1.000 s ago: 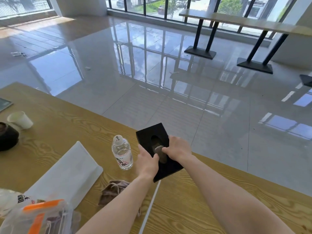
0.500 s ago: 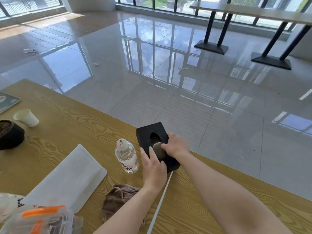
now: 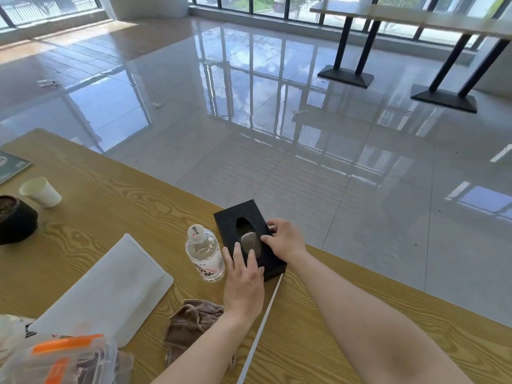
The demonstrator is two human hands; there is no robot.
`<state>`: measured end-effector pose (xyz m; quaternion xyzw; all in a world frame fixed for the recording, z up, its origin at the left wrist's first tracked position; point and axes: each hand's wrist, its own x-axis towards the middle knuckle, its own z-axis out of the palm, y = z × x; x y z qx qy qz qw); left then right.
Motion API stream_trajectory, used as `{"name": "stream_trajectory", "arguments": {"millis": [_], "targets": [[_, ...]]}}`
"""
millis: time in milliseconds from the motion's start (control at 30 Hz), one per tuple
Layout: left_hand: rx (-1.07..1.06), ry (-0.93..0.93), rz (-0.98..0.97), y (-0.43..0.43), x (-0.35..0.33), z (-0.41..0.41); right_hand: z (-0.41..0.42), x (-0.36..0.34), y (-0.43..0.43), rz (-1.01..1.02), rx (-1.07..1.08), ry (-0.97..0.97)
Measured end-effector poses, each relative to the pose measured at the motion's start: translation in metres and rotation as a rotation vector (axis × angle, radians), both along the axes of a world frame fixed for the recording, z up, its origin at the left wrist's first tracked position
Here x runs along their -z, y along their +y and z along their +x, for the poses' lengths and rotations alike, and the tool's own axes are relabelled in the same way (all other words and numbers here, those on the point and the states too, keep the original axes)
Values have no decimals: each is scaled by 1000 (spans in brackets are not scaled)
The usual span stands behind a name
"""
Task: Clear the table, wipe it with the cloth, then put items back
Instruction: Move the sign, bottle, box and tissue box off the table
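Observation:
A black tissue box with an oval opening lies flat on the wooden table, close to its far edge. My left hand covers the box's near end, fingers spread over the top. On the box's right side, my right hand grips the edge. A crumpled brown cloth sits on the table just under my left forearm. A clear water bottle stands upright, touching or nearly touching the box's left side.
A white folded bag lies left of the cloth. A paper cup on its side, a black pot and a booklet are at far left. A plastic container with an orange lid is bottom left. A white strip crosses the table.
The tissue box was held tilted above the table and now rests flat on it. My left hand shifted from gripping its edge to lying over its near end.

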<state>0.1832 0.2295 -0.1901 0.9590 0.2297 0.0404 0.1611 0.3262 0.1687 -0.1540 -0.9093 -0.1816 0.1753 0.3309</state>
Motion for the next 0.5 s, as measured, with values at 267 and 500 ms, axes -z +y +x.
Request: {"name": "stream_trajectory", "arguments": {"millis": [267,500], "targets": [[103,93,163,9,10,-6,-5,-1,16,0,68,74],[83,57,164,3,2,-7,-10,-1,12,-41,20,58]]}}
